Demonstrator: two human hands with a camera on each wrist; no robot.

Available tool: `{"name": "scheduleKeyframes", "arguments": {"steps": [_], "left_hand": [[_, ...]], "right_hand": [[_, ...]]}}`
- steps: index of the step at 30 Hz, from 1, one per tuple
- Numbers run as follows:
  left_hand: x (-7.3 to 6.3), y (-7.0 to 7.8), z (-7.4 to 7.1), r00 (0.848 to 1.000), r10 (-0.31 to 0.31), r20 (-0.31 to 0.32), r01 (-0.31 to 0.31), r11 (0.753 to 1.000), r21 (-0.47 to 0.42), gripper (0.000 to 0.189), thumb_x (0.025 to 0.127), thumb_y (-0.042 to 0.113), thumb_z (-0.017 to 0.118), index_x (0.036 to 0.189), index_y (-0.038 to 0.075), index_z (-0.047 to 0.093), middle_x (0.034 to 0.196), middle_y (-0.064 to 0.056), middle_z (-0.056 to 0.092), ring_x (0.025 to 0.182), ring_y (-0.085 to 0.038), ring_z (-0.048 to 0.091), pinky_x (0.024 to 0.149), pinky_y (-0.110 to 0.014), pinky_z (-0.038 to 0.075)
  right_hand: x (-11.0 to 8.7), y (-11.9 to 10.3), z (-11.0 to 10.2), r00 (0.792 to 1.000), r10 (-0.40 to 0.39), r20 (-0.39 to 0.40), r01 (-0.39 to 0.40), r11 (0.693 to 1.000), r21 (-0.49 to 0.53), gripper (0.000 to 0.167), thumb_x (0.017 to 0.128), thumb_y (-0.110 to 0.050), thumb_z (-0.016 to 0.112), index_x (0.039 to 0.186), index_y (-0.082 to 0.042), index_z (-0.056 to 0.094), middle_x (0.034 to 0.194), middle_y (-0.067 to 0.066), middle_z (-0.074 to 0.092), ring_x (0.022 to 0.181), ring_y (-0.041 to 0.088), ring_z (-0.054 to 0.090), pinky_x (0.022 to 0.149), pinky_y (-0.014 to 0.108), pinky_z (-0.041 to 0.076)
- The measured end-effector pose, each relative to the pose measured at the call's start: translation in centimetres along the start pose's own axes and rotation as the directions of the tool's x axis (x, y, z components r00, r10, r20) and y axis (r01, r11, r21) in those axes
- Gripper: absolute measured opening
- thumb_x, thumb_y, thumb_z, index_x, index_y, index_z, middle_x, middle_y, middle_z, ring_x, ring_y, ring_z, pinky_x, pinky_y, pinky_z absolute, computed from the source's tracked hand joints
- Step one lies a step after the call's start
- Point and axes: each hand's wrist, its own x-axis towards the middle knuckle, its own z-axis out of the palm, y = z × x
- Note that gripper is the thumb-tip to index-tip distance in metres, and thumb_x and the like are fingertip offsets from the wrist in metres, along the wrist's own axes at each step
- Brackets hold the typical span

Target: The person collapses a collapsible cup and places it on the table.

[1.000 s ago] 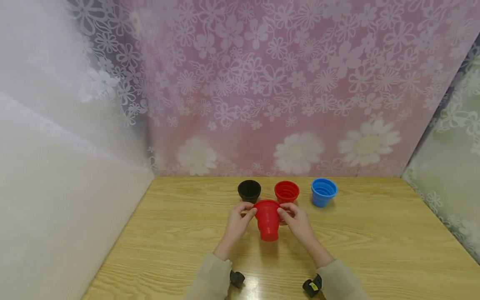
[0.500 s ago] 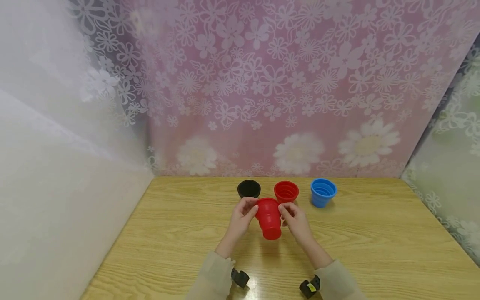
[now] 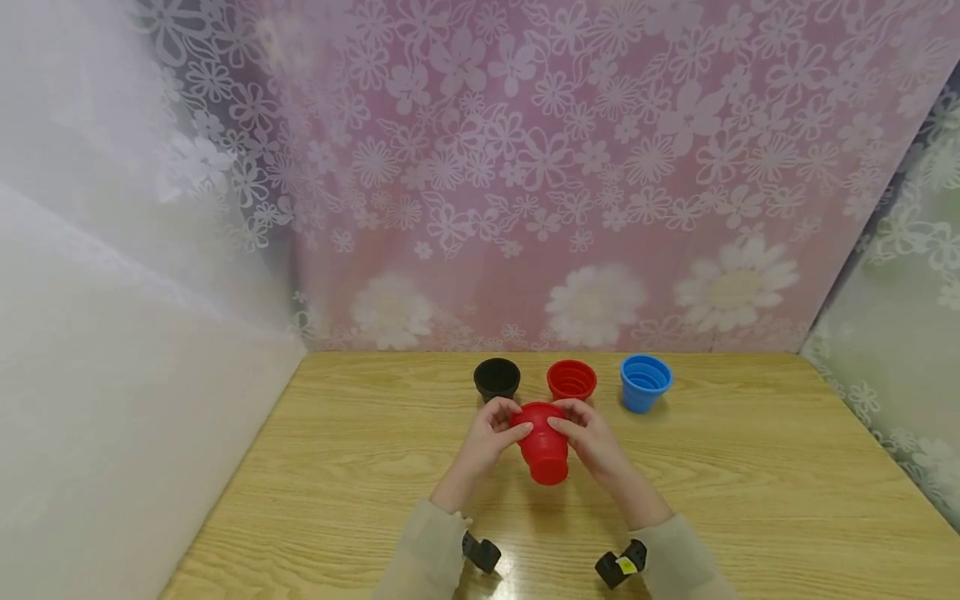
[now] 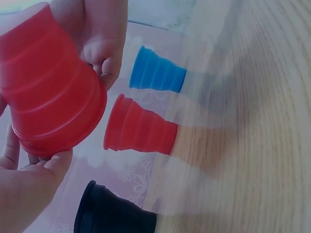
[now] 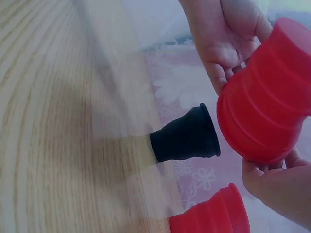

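Note:
A red collapsible cup (image 3: 545,450) with stepped rings is held up over the table, tilted so its base faces the wearer and its wide rim points away. My left hand (image 3: 484,442) grips the rim side from the left, thumb on the wall and fingers behind. From the right, my right hand (image 3: 596,442) holds the same cup the same way. Both wrist views show the ringed wall of this cup (image 4: 48,82) between the two hands. Its inside is hidden.
Three similar cups stand upright in a row behind the hands: black (image 3: 497,379), red (image 3: 572,379) and blue (image 3: 646,383). They rest on a wood-grain table (image 3: 337,467). A floral curtain (image 3: 525,208) hangs along the table's back edge.
The held cup has tipped further, its base swinging slightly right and more toward the wearer. Both thumbs have moved inward on its wall. The three standing cups stay put.

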Motion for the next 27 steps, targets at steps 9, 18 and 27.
{"name": "scheduleKeyframes", "arguments": {"steps": [9, 18, 27], "left_hand": [[0.2, 0.1, 0.0, 0.998, -0.053, -0.017, 0.053, 0.999, 0.006, 0.035, 0.080, -0.002, 0.060, 0.110, -0.012, 0.045, 0.094, -0.007, 0.054, 0.079, -0.015, 0.051, 0.069, -0.023, 0.046], [-0.1, 0.3, 0.4, 0.998, 0.001, -0.070, 0.014, 0.975, 0.220, 0.029, 0.080, 0.001, 0.063, 0.106, -0.010, 0.057, 0.097, -0.014, 0.060, 0.080, -0.017, 0.054, 0.069, -0.026, 0.050], [-0.8, 0.6, 1.0, 0.972, 0.225, -0.064, -0.169, 0.865, 0.473, 0.023, 0.079, 0.002, 0.064, 0.099, -0.009, 0.062, 0.092, -0.017, 0.060, 0.080, -0.027, 0.058, 0.068, -0.027, 0.050]], "right_hand": [[0.0, 0.1, -1.1, 1.000, 0.020, 0.017, -0.016, 0.983, -0.183, 0.038, 0.083, -0.009, 0.061, 0.113, 0.008, 0.047, 0.103, 0.013, 0.050, 0.091, 0.022, 0.048, 0.078, 0.030, 0.045], [-0.4, 0.4, -1.1, 0.998, -0.052, -0.046, 0.031, 0.930, -0.366, 0.036, 0.080, -0.015, 0.066, 0.110, 0.003, 0.056, 0.096, 0.012, 0.056, 0.085, 0.023, 0.051, 0.070, 0.026, 0.048], [-0.3, 1.3, -1.4, 0.975, -0.221, -0.010, 0.174, 0.794, -0.583, 0.027, 0.078, -0.017, 0.068, 0.099, 0.000, 0.064, 0.079, 0.005, 0.062, 0.065, 0.017, 0.054, 0.057, 0.022, 0.049]]}}
